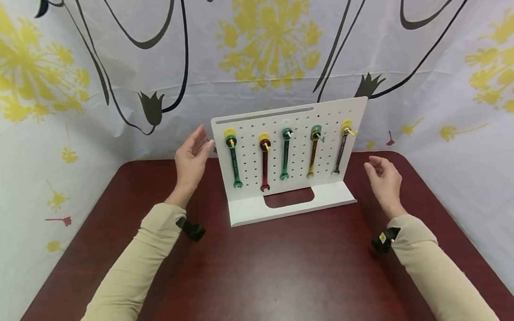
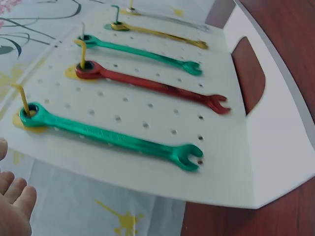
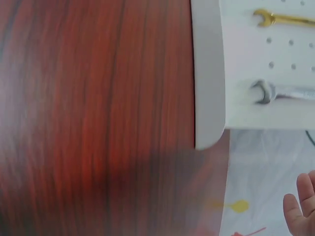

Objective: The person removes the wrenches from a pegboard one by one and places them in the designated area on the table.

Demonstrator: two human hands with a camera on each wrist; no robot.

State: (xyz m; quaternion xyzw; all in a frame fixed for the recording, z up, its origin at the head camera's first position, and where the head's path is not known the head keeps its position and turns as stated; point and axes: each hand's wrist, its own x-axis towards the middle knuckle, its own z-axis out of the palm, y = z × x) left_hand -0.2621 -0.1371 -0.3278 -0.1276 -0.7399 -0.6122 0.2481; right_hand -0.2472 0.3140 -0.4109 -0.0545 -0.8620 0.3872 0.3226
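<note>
A white pegboard stand [image 1: 249, 163] stands on the table with several combination wrenches hanging from its hooks. From left to right they are a green wrench [image 1: 235, 166] [image 2: 110, 136], a red wrench [image 1: 265, 167] [image 2: 157, 87], another green wrench [image 1: 285, 155] [image 2: 140, 53], a gold wrench [image 1: 313, 154] [image 3: 290, 20] and a silver wrench [image 1: 341, 153] [image 3: 266, 92]. My left hand [image 1: 191, 160] is beside the board's upper left edge, fingers loosely extended; whether the fingertips touch it cannot be told. Apart from the board's right side, my right hand [image 1: 384, 179] hovers with relaxed fingers, holding nothing.
The dark red-brown wooden table [image 1: 269, 273] extends in front of the stand. Behind and at both sides hangs a white cloth [image 1: 111, 132] with yellow flower prints. The stand's base has a rounded cut-out. Black wrist cameras [image 1: 193, 229] sit on both wrists.
</note>
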